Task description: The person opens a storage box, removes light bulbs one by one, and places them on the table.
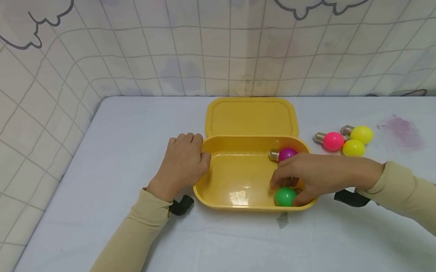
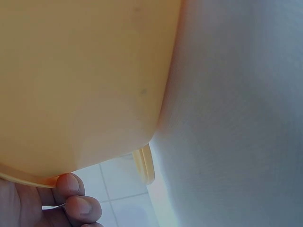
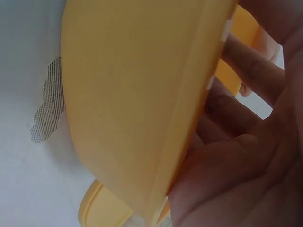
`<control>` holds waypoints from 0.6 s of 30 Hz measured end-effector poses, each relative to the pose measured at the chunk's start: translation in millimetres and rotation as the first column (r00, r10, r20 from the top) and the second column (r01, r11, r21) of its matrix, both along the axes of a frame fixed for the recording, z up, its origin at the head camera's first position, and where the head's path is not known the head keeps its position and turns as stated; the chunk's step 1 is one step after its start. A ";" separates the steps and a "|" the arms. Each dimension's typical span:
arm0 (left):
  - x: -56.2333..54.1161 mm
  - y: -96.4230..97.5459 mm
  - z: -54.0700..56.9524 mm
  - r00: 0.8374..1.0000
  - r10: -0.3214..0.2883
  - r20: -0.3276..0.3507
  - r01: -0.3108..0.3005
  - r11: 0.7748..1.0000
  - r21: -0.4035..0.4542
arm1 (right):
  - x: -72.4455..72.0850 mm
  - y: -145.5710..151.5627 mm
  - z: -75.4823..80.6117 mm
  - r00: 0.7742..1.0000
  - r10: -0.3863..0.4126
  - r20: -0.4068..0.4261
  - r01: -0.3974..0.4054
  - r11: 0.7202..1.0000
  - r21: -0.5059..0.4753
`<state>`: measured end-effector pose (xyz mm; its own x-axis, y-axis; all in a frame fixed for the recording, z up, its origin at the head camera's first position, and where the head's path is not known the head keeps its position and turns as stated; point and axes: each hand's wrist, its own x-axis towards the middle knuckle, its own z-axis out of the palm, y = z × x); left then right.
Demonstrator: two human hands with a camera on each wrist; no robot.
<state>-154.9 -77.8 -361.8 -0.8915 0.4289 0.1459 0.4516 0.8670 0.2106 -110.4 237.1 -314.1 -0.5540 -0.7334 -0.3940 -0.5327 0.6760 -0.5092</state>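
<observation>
A yellow plastic box (image 1: 231, 175) stands on the table with its inside facing up. My left hand (image 1: 183, 163) grips its left rim, and in the left wrist view the fingertips (image 2: 84, 206) curl at the rim. Over the right rim reaches my right hand (image 1: 310, 174), fingers bent down inside the box around a green light bulb (image 1: 286, 197). A purple light bulb (image 1: 288, 153) with a metal screw base lies in the box behind that hand, partly covered by it. In the right wrist view the box wall (image 3: 128, 94) hides the bulbs and the right fingertips.
A yellow lid (image 1: 250, 115) lies flat behind the box. To the right of the box are a pink bulb (image 1: 333, 141) and two yellow bulbs (image 1: 362, 134), close together on the white-covered table (image 1: 234, 258). A grid-patterned cloth (image 1: 189, 43) hangs along the back and left.
</observation>
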 end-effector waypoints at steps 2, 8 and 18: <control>0.1 0.7 0.8 1.000 0.001 0.002 -0.001 1.000 -0.003 | -0.1 -1.1 -1.0 1.000 0.003 -0.004 -0.003 1.000 -0.003; 0.8 0.3 0.3 1.000 -0.004 -0.009 0.004 1.000 -0.006 | -0.8 -5.3 -3.4 1.000 -0.011 0.021 0.011 1.000 -0.009; 1.3 0.9 0.5 1.000 -0.008 -0.024 0.008 1.000 -0.004 | -1.6 -7.9 -10.3 0.999 -0.017 0.028 0.019 0.998 -0.063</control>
<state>-153.6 -76.9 -361.3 -0.8844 0.4364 0.1655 0.4632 0.8644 0.1958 -112.0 229.3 -324.4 -0.5573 -0.7470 -0.3625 -0.5061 0.6517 -0.5649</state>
